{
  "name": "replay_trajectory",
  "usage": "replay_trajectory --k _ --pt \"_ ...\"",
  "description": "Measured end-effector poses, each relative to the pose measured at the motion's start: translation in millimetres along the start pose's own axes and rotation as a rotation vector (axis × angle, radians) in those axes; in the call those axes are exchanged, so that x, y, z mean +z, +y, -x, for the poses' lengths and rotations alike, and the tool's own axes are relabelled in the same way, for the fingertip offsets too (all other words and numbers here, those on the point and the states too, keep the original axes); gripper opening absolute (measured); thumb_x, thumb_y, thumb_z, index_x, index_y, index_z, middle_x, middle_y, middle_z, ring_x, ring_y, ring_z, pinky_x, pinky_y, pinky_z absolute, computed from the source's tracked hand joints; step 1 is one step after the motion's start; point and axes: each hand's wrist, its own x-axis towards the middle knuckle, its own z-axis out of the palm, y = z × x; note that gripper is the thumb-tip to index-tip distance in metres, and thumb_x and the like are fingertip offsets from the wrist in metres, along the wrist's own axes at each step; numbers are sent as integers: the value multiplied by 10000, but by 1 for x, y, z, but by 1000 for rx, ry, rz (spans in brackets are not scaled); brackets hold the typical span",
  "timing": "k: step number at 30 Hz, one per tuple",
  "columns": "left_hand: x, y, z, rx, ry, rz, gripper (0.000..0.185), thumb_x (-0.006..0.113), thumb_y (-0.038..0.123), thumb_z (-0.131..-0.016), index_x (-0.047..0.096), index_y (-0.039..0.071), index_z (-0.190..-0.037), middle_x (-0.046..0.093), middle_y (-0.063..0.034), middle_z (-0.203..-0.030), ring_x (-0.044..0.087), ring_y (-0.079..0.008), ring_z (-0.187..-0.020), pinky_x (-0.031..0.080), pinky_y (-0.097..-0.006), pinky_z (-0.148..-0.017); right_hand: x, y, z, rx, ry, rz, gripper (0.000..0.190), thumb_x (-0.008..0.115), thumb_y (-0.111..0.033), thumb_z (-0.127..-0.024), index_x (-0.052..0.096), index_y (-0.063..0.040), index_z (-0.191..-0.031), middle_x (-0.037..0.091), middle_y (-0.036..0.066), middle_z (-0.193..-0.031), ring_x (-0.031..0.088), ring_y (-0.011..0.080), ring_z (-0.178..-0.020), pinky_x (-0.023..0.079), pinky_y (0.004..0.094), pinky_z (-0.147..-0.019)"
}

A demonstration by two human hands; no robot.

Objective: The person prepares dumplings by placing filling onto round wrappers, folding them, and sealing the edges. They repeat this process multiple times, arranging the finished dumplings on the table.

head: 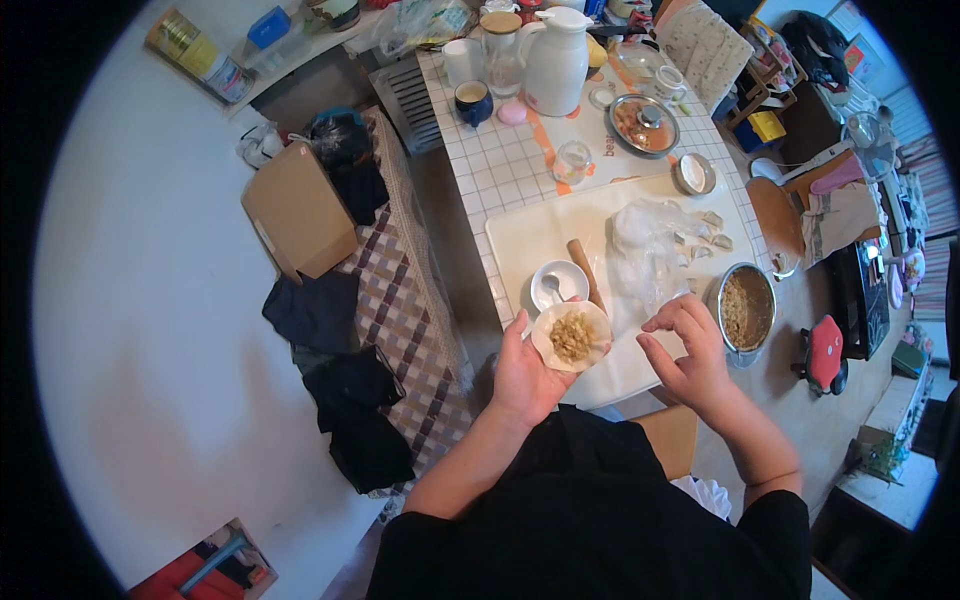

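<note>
A round dumpling wrapper (541, 343) lies open across the fingers of my left hand (530, 376), with a mound of chopped filling (572, 337) at its centre. My right hand (691, 351) hovers to the right, thumb and fingertips apart, holding nothing. Just beyond the wrapper, a white bowl (578, 278) holds a metal spoon (553, 284). Beside it a wooden rolling pin (584, 264) rests on the cream board (536, 225). Farther right is a clear plastic bag (651, 251) with white contents. Several folded dumplings (702, 252) sit past the bag.
To the right of my right hand stands a metal bowl of filling (739, 307). A small bowl of white powder (695, 175), a glass jar (572, 163), a lidded dish (644, 126) and a white jug (556, 67) stand farther back. A cardboard box (300, 214) and dark clothes lie left.
</note>
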Motion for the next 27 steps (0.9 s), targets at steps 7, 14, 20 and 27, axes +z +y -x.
replay_trajectory --k 7,14,20,27 --pt "-4 -17 -1 181 43 -7 814 209 630 -1020 388 29 -1540 488 -167 -1502 461 -313 -1387 314 -456 -1194 57 -65 -11 -132 26 227 254 844 -175 -704 669 -107 -875 578 74 -911 567 280 -832 432 406 -755" --pt "2 -29 0 260 92 9 811 182 644 -1020 394 64 -1546 533 -128 -1454 512 -264 -1324 341 -403 -1169 76 -67 -13 -121 58 366 205 788 -179 -731 653 -100 -864 575 62 -895 574 260 -849 415 398 -757" --pt "-3 -31 2 298 72 9 799 207 642 -1025 388 70 -1552 510 -133 -1480 495 -267 -1338 327 -391 -1171 85 -67 -9 -106 94 326 226 809 -152 -703 666 -124 -876 587 32 -828 587 241 -775 418 382 -727" --pt "-7 -32 2 298 65 -9 800 236 638 -1024 369 59 -1559 471 -137 -1517 464 -270 -1367 302 -388 -1187 88 -66 -7 -81 93 303 178 782 -132 -718 651 -108 -836 575 41 -804 586 241 -753 417 383 -682"
